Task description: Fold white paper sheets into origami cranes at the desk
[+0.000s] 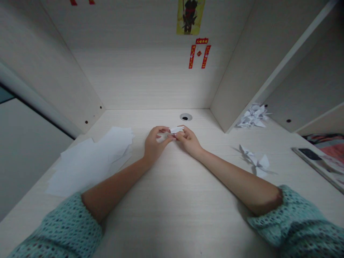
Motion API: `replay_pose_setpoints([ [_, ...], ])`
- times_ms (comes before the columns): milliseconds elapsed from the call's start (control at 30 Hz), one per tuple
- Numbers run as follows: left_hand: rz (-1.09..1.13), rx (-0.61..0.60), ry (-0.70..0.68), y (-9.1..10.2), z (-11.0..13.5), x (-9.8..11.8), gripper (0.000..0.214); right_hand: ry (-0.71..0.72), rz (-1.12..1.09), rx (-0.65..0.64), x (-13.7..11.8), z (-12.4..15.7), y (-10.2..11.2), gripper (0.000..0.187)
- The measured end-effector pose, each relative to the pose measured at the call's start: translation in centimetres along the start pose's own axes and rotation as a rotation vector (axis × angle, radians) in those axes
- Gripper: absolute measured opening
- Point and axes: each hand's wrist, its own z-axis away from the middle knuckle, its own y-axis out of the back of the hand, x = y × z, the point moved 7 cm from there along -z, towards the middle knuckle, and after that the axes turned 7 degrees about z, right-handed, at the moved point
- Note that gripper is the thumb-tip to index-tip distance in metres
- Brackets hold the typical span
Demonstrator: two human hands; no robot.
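Between my two hands is a small piece of folded white paper (176, 129), held just above the pale desk (172, 215) in front of the back panel. My left hand (156, 142) pinches its left end with thumb and fingers. From the other side, my right hand (189, 139) has its fingers closed on the same paper. Fingertips cover part of it, so its full folded shape is hidden. To the left lies a spread stack of white paper sheets (91, 161). Two folded paper cranes (256, 161) rest on the desk to the right.
A pile of folded white paper pieces (254, 116) sits beyond the right divider panel (242, 86). At the far right lie a flat board with a dark phone-like shape (310, 154) and coloured cloth (331, 150). A round cable hole (186, 117) is set near the back.
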Motion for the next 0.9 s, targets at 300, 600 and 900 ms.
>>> replay_pose_setpoints([
  [300, -0.02, 0.024, -0.043, 0.4, -0.3, 0.2, 0.021, 0.09, 0.133, -0.016, -0.3, 0.1, 0.3, 0.022],
  [600, 0.008, 0.033, 0.027, 0.6, -0.2, 0.0, 0.015, 0.055, 0.183, 0.021, -0.2, 0.3, 0.4, 0.025],
  [900, 0.097, 0.054, 0.108, 0.7, -0.5, -1.5, 0.019, 0.021, 0.167, 0.112, -0.3, 0.4, 0.9, 0.025],
])
